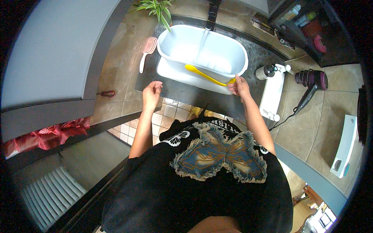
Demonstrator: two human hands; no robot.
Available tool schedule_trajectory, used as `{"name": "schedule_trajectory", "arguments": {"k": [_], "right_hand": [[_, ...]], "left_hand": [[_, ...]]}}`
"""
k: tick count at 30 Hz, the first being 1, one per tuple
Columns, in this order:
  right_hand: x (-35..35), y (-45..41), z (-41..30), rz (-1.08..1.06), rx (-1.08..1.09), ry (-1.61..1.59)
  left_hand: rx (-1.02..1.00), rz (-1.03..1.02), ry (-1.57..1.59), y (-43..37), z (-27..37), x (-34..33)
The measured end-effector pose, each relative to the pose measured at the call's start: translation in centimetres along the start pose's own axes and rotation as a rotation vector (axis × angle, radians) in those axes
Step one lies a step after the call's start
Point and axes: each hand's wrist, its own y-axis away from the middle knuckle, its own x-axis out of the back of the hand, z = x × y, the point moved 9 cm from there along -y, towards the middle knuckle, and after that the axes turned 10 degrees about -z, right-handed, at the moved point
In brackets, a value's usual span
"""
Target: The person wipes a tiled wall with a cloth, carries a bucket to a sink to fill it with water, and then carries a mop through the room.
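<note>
A light grey oval plastic bucket stands over a white sink basin. From a black faucet a stream of water runs into it. The bucket's yellow handle hangs down along its near side. At the right end of that handle, my right hand grips the bucket, with the thumb at the rim and the fingers lower down. My left hand is over the counter's front edge, left of the basin, its fingers loosely curled and nothing visible in them.
A pink hairbrush lies left of the bucket, near a potted plant. To the right are a dark pump bottle, a white rack and a hair dryer with its cord. The dark counter ends just before my body.
</note>
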Motion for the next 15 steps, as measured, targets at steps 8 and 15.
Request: {"name": "schedule_trajectory", "arguments": {"k": [8, 15], "right_hand": [[0.3, -0.1, -0.5, 0.002, -0.002, -0.046], [1.0, 0.9, -0.2, 0.026, -0.027, -0.073]], "left_hand": [[-0.034, -0.016, -0.024, -1.4, 0.2, -0.2], [-0.020, -0.063, -0.003, -2.2, -0.1, -0.8]]}}
